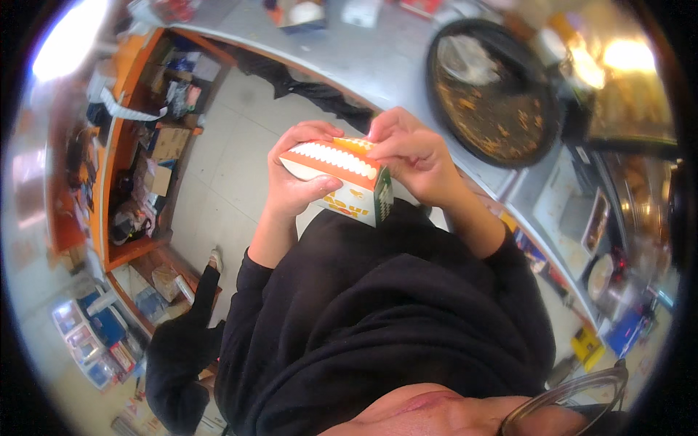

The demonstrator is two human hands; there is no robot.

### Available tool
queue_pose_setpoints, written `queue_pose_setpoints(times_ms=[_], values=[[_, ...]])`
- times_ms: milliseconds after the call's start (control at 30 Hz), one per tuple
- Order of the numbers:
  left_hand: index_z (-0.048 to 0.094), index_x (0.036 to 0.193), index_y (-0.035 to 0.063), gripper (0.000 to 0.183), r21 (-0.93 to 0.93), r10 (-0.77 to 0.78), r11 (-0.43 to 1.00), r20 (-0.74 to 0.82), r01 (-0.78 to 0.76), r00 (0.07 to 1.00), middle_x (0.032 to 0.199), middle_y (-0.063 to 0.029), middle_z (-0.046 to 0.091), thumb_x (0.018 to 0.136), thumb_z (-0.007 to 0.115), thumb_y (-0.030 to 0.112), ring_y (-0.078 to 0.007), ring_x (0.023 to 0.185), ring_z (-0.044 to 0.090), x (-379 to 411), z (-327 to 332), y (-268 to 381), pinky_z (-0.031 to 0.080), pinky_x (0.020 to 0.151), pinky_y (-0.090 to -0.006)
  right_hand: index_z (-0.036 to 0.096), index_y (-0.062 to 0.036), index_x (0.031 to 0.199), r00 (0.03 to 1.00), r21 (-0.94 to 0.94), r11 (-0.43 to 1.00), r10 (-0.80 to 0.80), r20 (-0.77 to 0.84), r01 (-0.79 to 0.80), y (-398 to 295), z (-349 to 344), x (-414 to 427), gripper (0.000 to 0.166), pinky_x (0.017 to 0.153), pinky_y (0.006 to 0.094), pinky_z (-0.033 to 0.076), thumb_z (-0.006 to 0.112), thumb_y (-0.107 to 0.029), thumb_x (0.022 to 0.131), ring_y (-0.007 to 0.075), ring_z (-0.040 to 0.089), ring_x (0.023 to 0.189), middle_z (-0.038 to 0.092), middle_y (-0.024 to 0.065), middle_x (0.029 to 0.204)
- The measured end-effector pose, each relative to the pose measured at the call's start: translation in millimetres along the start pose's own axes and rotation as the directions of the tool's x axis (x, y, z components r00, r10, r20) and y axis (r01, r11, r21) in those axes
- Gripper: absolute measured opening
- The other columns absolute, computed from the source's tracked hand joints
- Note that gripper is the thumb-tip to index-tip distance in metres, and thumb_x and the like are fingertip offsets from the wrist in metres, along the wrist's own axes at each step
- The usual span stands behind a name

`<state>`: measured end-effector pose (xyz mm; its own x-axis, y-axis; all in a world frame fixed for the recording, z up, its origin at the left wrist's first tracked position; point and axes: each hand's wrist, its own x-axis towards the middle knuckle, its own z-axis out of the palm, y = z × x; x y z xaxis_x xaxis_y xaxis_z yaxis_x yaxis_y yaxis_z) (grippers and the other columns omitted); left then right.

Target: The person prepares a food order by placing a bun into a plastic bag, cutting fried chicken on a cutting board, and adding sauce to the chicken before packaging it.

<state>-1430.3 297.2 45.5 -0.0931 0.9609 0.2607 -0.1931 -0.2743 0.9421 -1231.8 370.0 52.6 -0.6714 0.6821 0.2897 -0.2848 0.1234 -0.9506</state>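
Observation:
A printed cardboard food box (343,185), white, orange and green, is held up in front of my body over the floor. My left hand (302,169) grips its left end, with the thumb on the front face and the fingers over the top edge. At the box's upper right, my right hand (411,152) has its thumb and index finger on the top flap, which has an orange and white pattern. Whether the top is fully closed cannot be told. The front bears writing. Its underside is hidden.
A round dark tray (493,103) with brown crumbs and a crumpled clear plastic bag (469,60) lies on the grey counter (376,71). On the left stands an orange wooden shelf unit (103,180) with cartons and bags. Another person in dark clothes (177,359) is at lower left.

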Motion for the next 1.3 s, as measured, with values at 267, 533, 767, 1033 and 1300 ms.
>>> queue_pose_setpoints(times_ms=[267, 533, 767, 1033, 1300], values=[[0.056, 0.101, -0.0006, 0.042, 0.268, 0.112, 0.963, -0.310, -0.027, 0.944, 0.104, -0.0146, 0.059, 0.066, 0.079, 0.008, -0.0219, 0.099, 0.059, 26.1, -119.7, 40.8, 0.048, 0.084, -0.0323, 0.020, -0.0031, 0.143, 0.990, 0.454, 0.888, 0.123, -0.071, -0.078, 33.2, 103.1, 120.4, 0.084, 0.098, 0.0359, 0.037, 0.068, -0.032, 0.081, 0.0212, 0.052, 0.109, 0.050, 0.0143, 0.119], [0.053, 0.108, 0.0011, 0.058, 0.276, 0.316, 0.937, -0.397, -0.216, 0.862, 0.105, -0.0145, 0.058, 0.064, 0.085, 0.022, -0.0226, 0.099, 0.058, 109.4, -162.6, 27.4, 0.048, 0.086, -0.0330, 0.041, -0.0041, 0.124, 0.974, -0.063, 0.995, -0.084, -0.212, 0.072, 80.9, 107.8, 229.5, 0.068, 0.086, 0.0313, 0.045, 0.079, -0.021, 0.071, 0.0156, 0.057, 0.096, 0.058, 0.0108, 0.103], [0.052, 0.102, 0.0020, 0.053, 0.475, 0.437, 0.842, -0.322, -0.256, 0.840, 0.101, -0.0160, 0.057, 0.065, 0.084, 0.025, -0.0242, 0.097, 0.058, 192.5, -232.9, 23.7, 0.048, 0.083, -0.0338, 0.042, -0.0058, 0.115, 0.978, 0.045, 0.993, -0.095, -0.185, 0.105, 108.0, 98.9, 338.0, 0.061, 0.081, 0.0297, 0.047, 0.079, -0.023, 0.071, 0.0158, 0.059, 0.090, 0.060, 0.0107, 0.097], [0.051, 0.097, 0.0002, 0.051, 0.328, 0.281, 0.929, -0.330, -0.170, 0.901, 0.096, -0.0153, 0.058, 0.070, 0.080, 0.031, -0.0235, 0.090, 0.060, 281.9, -299.0, -3.7, 0.047, 0.082, -0.0332, 0.040, -0.0046, 0.115, 0.941, -0.264, 0.962, -0.151, -0.305, 0.068, 138.6, 80.6, 425.4, 0.061, 0.073, 0.0315, 0.050, 0.078, -0.031, 0.074, 0.0205, 0.064, 0.083, 0.062, 0.0132, 0.090], [0.040, 0.121, -0.0009, 0.074, 0.025, 0.084, 0.996, -0.048, -0.083, 0.995, 0.102, -0.0098, 0.059, 0.065, 0.086, 0.020, -0.0169, 0.093, 0.058, 402.2, -359.5, -7.0, 0.046, 0.082, -0.0281, 0.029, -0.0015, 0.127, 0.862, -0.192, 0.979, -0.034, -0.506, -0.075, 126.1, 73.8, 519.2, 0.068, 0.078, 0.0298, 0.047, 0.072, -0.028, 0.080, 0.0176, 0.059, 0.089, 0.059, 0.0135, 0.099]])
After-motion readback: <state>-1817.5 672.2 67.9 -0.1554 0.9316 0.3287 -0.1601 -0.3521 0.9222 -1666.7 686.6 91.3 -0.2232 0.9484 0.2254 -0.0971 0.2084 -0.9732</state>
